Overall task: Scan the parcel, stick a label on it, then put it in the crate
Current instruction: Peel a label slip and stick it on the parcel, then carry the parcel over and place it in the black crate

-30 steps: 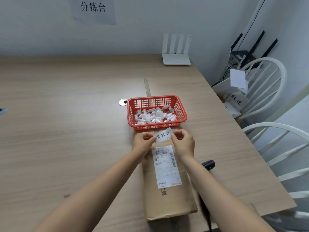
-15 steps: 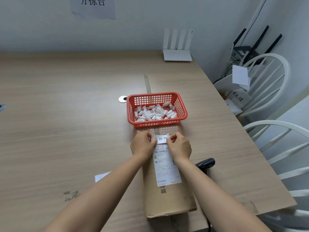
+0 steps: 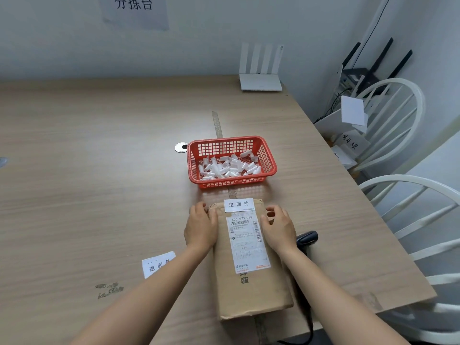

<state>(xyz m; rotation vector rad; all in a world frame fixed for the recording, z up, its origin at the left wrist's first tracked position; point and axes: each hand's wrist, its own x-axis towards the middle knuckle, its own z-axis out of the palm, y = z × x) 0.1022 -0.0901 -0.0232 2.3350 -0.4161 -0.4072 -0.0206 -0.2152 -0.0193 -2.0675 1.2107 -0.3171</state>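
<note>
A long brown paper parcel (image 3: 251, 290) lies flat on the wooden table (image 3: 99, 195), its far end toward a red basket (image 3: 270, 160). It carries a white shipping slip (image 3: 249, 245), and a small white label (image 3: 238, 204) with three printed characters sits stuck at its far end. My left hand (image 3: 200, 230) clasps the parcel's left edge near that end. My right hand (image 3: 276, 227) clasps the right edge, thumb on top and fingers curled over the side. A black scanner (image 3: 307, 239) lies on the table just right of my right wrist.
The red basket holds several small white scraps. A white label sheet (image 3: 158, 265) lies left of my left forearm. A white router (image 3: 260, 80) stands at the back wall. White chairs (image 3: 398, 135) with papers stand past the table's right edge.
My hands pressed the small label down onto the parcel's far end, let go of it, and moved apart to the parcel's two side edges. The view has tilted down a little.
</note>
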